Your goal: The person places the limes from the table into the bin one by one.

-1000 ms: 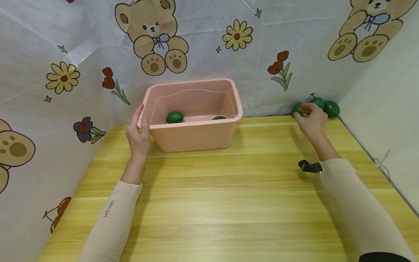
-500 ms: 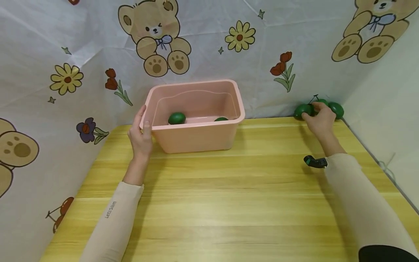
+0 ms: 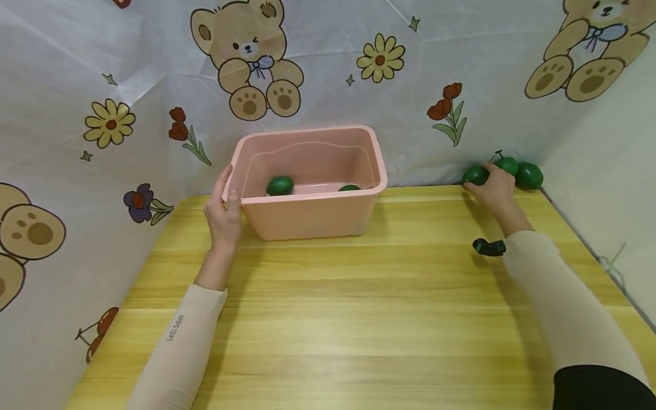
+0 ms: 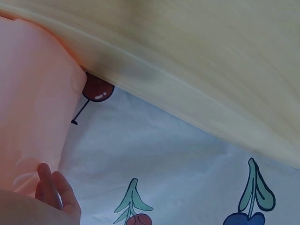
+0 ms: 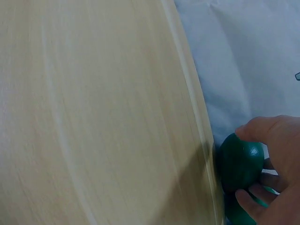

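At the left end of a pink plastic bin [image 3: 312,219], my left hand [image 3: 222,219] holds the corner, thumb at the front and fingers along the side. The left wrist view shows its fingers [image 4: 65,190] against the bin's outer wall. Two smooth green egg-shaped objects lie inside the bin, the left one [image 3: 279,185] plainer and the right one [image 3: 350,188] partly hidden by the front rim. At the back right my right hand [image 3: 493,188] has thumb and fingers round the leftmost green egg-shaped object [image 5: 241,161] of a small group.
Beside that hand sit two more green egg-shaped objects, one [image 3: 507,165] behind it and one [image 3: 529,176] in the corner. A printed cloth [image 3: 318,68] with bears and flowers hangs behind the wooden table [image 3: 348,319]. A white wall [image 3: 615,188] borders the right side.
My right hand has shifted slightly along the green group, its fingers now behind the leftmost one. My left hand stays on the bin. The head view has drifted slightly.
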A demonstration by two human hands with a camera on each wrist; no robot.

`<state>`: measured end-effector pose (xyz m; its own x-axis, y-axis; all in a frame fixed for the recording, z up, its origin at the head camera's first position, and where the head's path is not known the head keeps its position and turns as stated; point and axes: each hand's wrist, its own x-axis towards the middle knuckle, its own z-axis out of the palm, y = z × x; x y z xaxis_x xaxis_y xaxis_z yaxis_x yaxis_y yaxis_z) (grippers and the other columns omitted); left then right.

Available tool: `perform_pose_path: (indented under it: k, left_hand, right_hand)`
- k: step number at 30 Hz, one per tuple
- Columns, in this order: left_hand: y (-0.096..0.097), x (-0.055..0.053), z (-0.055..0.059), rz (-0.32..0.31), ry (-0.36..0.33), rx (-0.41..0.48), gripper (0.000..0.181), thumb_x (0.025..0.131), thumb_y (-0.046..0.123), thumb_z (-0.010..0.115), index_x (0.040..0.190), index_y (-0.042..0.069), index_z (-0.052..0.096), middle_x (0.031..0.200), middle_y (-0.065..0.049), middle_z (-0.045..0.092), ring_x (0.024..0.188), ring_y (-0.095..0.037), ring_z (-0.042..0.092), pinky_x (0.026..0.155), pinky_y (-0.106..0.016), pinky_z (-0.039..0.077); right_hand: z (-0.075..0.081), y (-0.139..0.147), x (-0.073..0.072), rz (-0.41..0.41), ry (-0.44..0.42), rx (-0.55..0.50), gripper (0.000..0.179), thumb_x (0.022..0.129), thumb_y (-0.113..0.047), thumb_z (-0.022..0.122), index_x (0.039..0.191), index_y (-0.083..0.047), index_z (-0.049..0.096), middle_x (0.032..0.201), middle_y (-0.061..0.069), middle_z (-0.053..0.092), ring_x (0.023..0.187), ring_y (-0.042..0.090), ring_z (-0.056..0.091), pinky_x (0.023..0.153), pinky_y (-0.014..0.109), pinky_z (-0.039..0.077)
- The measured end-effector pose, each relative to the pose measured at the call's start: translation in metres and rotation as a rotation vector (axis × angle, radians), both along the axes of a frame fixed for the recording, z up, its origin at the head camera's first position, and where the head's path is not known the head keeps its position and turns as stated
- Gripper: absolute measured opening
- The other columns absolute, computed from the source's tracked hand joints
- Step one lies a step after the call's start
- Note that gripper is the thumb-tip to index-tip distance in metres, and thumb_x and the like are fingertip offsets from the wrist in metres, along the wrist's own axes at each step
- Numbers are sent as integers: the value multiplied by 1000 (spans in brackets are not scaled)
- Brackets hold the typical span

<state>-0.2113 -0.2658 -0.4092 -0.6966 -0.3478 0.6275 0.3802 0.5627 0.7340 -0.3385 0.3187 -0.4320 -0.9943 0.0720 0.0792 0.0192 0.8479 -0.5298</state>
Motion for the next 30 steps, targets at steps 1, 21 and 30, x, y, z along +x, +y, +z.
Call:
perform_pose_path:
  k: [1, 21, 30]
  left_hand:
    - [0, 0, 0, 2, 5, 2, 60, 96, 41, 48, 150, 19, 61, 145, -3, 66, 129, -25, 66, 104, -53, 55]
    - [2, 1, 1, -7, -1, 0, 60, 97, 42, 47, 151, 19, 60, 148, -1, 64, 133, -24, 64, 107, -52, 54]
    - [2, 0, 1, 4, 2, 8, 60, 97, 43, 47, 150, 19, 61, 146, -2, 66, 130, -26, 66, 105, -53, 55]
  right_hand:
    - [-1, 0, 0, 8, 1, 3, 82, 98, -29, 66, 160, 10, 28, 155, 45, 35, 145, 67, 22, 123, 71, 18]
    - [-12, -10, 14, -52, 78, -159, 77, 96, -28, 74, 152, 6, 36, 157, 37, 41, 145, 60, 29, 120, 69, 26]
    - [-6, -22, 22, -18, 131, -145, 75, 92, -27, 77, 150, 6, 43, 149, 36, 49, 140, 58, 34, 116, 69, 30]
